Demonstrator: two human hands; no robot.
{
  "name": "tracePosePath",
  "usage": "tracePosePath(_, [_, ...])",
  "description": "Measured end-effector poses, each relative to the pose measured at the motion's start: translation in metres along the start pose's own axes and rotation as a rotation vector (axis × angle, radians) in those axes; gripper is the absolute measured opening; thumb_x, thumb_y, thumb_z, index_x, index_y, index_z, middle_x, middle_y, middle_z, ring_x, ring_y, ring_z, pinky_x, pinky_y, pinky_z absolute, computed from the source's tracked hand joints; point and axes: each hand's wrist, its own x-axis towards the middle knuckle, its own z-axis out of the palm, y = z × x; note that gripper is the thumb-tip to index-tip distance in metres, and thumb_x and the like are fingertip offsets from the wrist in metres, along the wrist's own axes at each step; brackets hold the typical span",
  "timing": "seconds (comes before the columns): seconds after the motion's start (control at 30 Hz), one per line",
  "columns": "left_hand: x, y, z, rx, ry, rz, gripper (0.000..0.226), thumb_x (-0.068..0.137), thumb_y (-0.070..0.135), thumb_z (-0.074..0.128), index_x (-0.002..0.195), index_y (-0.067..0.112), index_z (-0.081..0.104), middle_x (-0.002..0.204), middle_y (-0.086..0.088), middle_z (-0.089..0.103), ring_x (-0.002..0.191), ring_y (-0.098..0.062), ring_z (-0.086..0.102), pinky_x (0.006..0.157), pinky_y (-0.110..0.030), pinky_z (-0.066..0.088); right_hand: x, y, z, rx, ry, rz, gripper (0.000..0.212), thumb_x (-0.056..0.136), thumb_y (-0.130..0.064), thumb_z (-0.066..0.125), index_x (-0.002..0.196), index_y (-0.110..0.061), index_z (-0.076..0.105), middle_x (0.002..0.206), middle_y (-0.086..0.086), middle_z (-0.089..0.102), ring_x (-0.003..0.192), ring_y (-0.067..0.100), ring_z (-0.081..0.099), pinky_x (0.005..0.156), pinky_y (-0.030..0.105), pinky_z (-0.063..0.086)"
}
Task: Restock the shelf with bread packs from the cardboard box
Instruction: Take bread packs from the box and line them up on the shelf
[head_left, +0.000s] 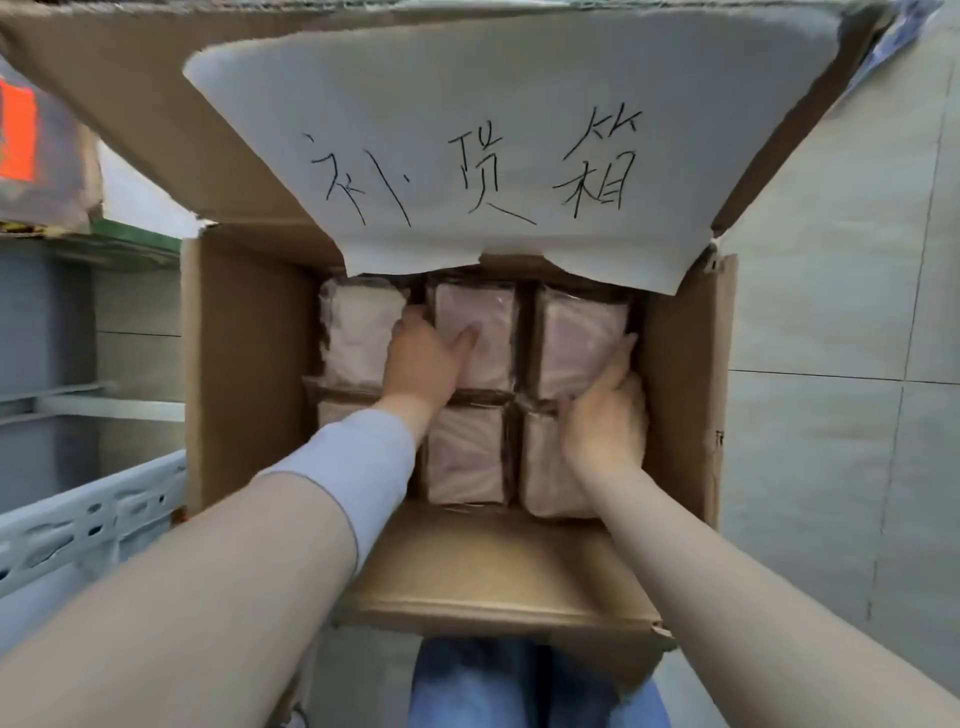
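Head view, container: the cardboard box (244, 374) stands open on the floor directly below the person, its far flap raised and carrying a paper sheet (467, 156) with handwritten characters.
Head view, contents: bread packs fill the box in a grid of two rows by three, all wrapped in clear film and standing upright, tops facing the camera. The near-left pack is mostly hidden under the left forearm.
Head view, left hand: the left hand (423, 364) reaches into the far row, fingers pushed down into the gap between the far-left pack (356, 332) and the far-middle pack (488, 322), thumb lying across the top of the middle one. Closing on that pack, not yet a full grasp as far as can be judged.
Head view, right hand: the right hand (605, 415) sits at the right wall of the box, fingers curled over the seam between the far-right pack (576, 332) and the near-right pack (545, 467). Which of the two it grips cannot be told.
Head view, governing relation: the packs lie straight ahead and below both hands, long axes running down into the box, so removal must go upward. Left hand is nearer the middle column, right hand nearer the right column.
Head view, destination: the shelf (88, 514), pale perforated metal, lies to the person's left, just beside the box.
Assessment: no pack lifted clear yet; tight packing may hinder extraction.
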Motion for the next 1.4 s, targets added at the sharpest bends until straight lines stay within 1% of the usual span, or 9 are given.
tracePosePath(0.2, [0.014,0.000,-0.007,-0.101,-0.045,-0.050,0.060,0.079,0.038,0.068,0.123,0.003,0.048,0.122,-0.017,0.054,0.116,-0.030,0.049,0.092,-0.029,0.042,0.005,-0.010,-0.005,0.094,0.019,0.064,0.103,0.079,-0.032,0.069,0.147,-0.003,-0.003,0.138,0.024,0.042,0.126,0.037,0.041,0.105,0.040,0.030])
tracePosePath(0.33, [0.006,-0.002,-0.014,-0.324,-0.079,-0.067,0.052,0.080,0.028,0.070,0.118,0.002,0.046,0.088,0.001,0.050,0.089,-0.017,0.050,0.062,-0.018,0.040,0.001,-0.011,-0.015,0.093,0.014,0.041,0.087,0.071,-0.040,0.075,0.137,-0.002,0.034,0.133,0.019,0.046,0.123,0.034,0.043,0.100,0.039,0.035])
tracePosePath(0.43, [-0.002,-0.007,-0.017,-0.371,-0.071,-0.060,0.051,0.081,0.025,0.069,0.118,0.001,0.044,0.082,0.004,0.045,0.076,-0.010,0.046,0.051,-0.006,0.036,-0.005,-0.012,-0.023,0.052,0.013,-0.017,0.073,0.069,-0.046,0.075,0.123,-0.005,0.049,0.123,0.016,0.052,0.117,0.034,0.045,0.095,0.039,0.038])
tracePosePath(0.57, [-0.017,-0.011,-0.031,-0.515,-0.031,-0.165,0.058,0.085,0.027,0.062,0.132,0.012,0.032,0.111,-0.002,0.045,0.097,-0.018,0.047,0.080,-0.026,0.040,-0.011,-0.010,-0.044,0.241,-0.043,-0.024,0.069,0.069,-0.038,0.077,0.125,-0.012,0.046,0.122,0.014,0.055,0.114,0.035,0.051,0.092,0.042,0.044])
tracePosePath(0.77, [-0.072,-0.032,-0.066,-0.698,0.001,-0.293,0.066,0.084,0.043,0.058,0.136,0.015,0.030,0.129,-0.007,0.049,0.112,-0.028,0.052,0.099,-0.043,0.043,-0.034,0.005,-0.090,0.276,-0.114,0.048,0.074,0.066,-0.046,0.078,0.119,-0.006,0.047,0.115,0.014,0.059,0.103,0.034,0.059,0.085,0.046,0.052])
tracePosePath(0.97, [-0.160,-0.044,-0.105,-0.889,-0.007,-0.247,0.035,0.088,0.045,0.055,0.108,0.016,0.053,0.109,-0.007,0.065,0.102,-0.027,0.062,0.088,-0.044,0.052,-0.096,0.019,-0.137,0.554,-0.299,0.106,0.054,0.079,-0.033,0.071,0.118,0.001,0.055,0.117,0.022,0.060,0.097,0.035,0.064,0.038,0.021,0.049])
tracePosePath(1.13, [-0.258,-0.060,-0.145,-1.074,0.132,-0.127,0.035,0.086,0.044,0.057,0.109,0.017,0.057,0.089,0.002,0.070,0.083,-0.018,0.067,0.066,-0.031,0.053,-0.180,0.030,-0.159,0.619,-0.470,-0.035,0.042,0.080,-0.026,0.071,0.108,0.003,0.059,0.097,0.014,0.066,0.080,0.025,0.064,0.066,0.031,0.058])
tracePosePath(1.23, [-0.334,-0.064,-0.186,-1.123,0.268,-0.036,0.021,0.086,0.043,0.058,0.092,0.024,0.061,0.079,0.010,0.073,0.078,-0.013,0.070,0.061,-0.025,0.055,-0.246,0.026,-0.177,0.583,-0.532,-0.223,0.038,0.079,-0.028,0.072,0.104,-0.002,0.064,0.083,0.007,0.069,0.070,0.018,0.066,0.059,0.026,0.057])
tracePosePath(1.4, [-0.472,-0.089,-0.280,-1.131,0.543,0.132,0.046,0.075,0.055,0.062,0.102,0.019,0.060,0.113,-0.011,0.066,0.107,-0.029,0.061,0.095,-0.051,0.048,-0.367,-0.003,-0.211,0.551,-0.669,-0.561,0.036,0.078,-0.032,0.070,0.108,-0.016,0.058,0.095,0.005,0.071,0.075,0.016,0.071,0.059,0.029,0.058])
